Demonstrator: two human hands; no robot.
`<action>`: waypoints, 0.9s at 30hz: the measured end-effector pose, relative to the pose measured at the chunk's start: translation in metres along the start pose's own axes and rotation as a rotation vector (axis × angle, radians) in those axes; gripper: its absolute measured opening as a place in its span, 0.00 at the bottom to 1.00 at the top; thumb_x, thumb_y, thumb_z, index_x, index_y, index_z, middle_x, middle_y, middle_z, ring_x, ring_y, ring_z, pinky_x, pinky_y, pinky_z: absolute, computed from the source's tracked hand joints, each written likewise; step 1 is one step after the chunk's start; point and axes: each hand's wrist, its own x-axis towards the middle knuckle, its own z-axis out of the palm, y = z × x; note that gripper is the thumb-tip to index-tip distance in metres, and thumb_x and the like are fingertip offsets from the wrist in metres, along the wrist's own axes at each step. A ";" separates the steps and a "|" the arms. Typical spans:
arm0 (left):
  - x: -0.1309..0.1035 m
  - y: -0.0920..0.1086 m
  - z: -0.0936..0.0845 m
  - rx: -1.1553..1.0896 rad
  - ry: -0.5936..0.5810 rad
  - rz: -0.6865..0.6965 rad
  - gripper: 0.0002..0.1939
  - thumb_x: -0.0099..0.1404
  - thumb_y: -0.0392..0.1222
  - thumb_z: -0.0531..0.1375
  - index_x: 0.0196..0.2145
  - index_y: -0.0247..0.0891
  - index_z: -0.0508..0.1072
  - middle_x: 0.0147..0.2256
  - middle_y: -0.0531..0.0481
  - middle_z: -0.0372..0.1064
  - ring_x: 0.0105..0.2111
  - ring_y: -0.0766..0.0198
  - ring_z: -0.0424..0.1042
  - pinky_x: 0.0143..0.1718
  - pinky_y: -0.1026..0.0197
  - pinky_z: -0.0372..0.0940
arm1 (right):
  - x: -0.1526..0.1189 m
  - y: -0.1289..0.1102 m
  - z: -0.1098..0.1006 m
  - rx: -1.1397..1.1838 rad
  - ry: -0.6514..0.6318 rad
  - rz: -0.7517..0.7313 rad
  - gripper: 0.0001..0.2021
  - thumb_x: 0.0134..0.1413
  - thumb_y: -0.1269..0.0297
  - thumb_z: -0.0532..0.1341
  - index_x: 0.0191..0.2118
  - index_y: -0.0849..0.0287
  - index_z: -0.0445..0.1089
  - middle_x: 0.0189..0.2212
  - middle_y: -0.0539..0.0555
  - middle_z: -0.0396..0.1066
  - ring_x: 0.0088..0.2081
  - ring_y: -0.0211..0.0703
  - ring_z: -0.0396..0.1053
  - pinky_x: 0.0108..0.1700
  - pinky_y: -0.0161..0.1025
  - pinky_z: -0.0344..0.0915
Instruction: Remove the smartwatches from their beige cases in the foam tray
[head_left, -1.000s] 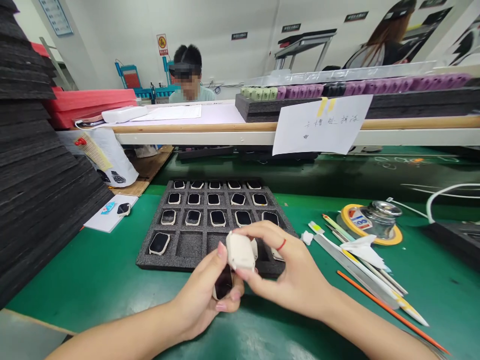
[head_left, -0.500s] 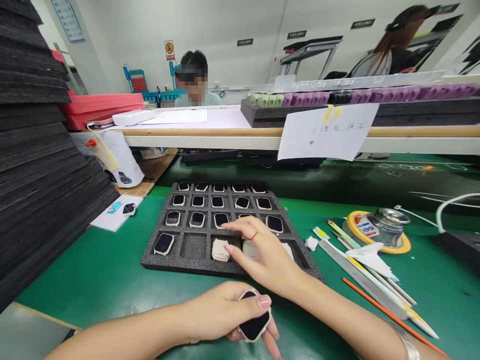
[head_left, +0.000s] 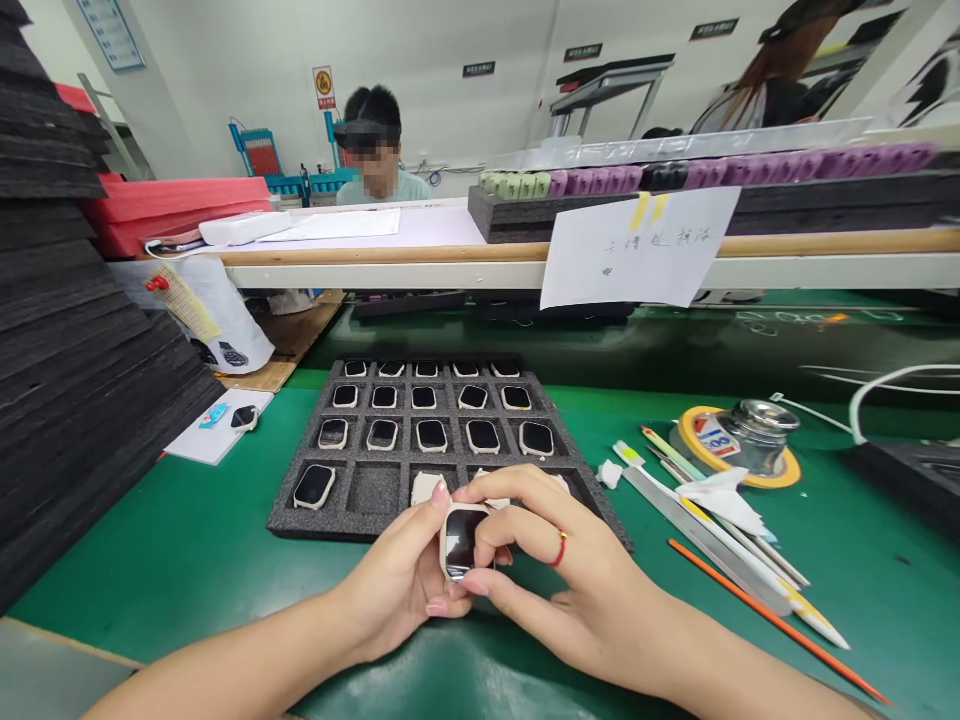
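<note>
A smartwatch (head_left: 457, 540) with a pale case and dark screen is held up between both hands, its screen towards me. My left hand (head_left: 401, 575) grips its left side, thumb near the top corner. Fingers of my right hand (head_left: 559, 570) close on its right and lower edges, covering part of the screen. Behind the hands lies a black foam tray (head_left: 330, 520) with rows of similar watches in its pockets. One front-row pocket (head_left: 373, 490) holds no watch. A pale watch (head_left: 427, 487) beside it lies back up, partly hidden by my hands.
Tall stacked black foam (head_left: 90, 350) stands at the left, near a white pad (head_left: 210, 435) bearing another watch. At the right lie an orange stick (head_left: 772, 615), a white blade-like tool (head_left: 705, 540), tape and a glass jar (head_left: 761, 450). A shelf (head_left: 405, 265) crosses behind; a person sits beyond.
My right hand has come back from the tray to the watch and taken hold of it. My left hand has lifted and turned the watch upright, moving it left. The view has shifted slightly.
</note>
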 end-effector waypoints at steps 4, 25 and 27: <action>-0.001 -0.001 -0.001 -0.014 -0.022 -0.014 0.20 0.62 0.57 0.64 0.33 0.33 0.76 0.26 0.51 0.67 0.18 0.75 0.58 0.17 0.72 0.45 | 0.003 0.001 -0.003 0.094 0.135 0.028 0.04 0.59 0.72 0.62 0.34 0.56 0.71 0.38 0.55 0.74 0.39 0.42 0.73 0.41 0.39 0.71; -0.005 0.004 0.001 -0.026 0.001 0.011 0.24 0.63 0.59 0.61 0.41 0.32 0.79 0.31 0.43 0.72 0.18 0.76 0.57 0.16 0.72 0.46 | 0.002 0.015 0.002 0.478 0.307 0.327 0.05 0.60 0.67 0.64 0.42 0.54 0.72 0.43 0.55 0.75 0.50 0.44 0.74 0.54 0.42 0.73; -0.005 0.005 0.001 -0.033 -0.006 0.011 0.24 0.64 0.59 0.61 0.41 0.32 0.79 0.31 0.43 0.73 0.18 0.76 0.57 0.16 0.72 0.46 | 0.001 0.016 0.002 0.450 0.296 0.321 0.06 0.61 0.67 0.63 0.43 0.54 0.71 0.44 0.55 0.74 0.51 0.45 0.73 0.55 0.44 0.73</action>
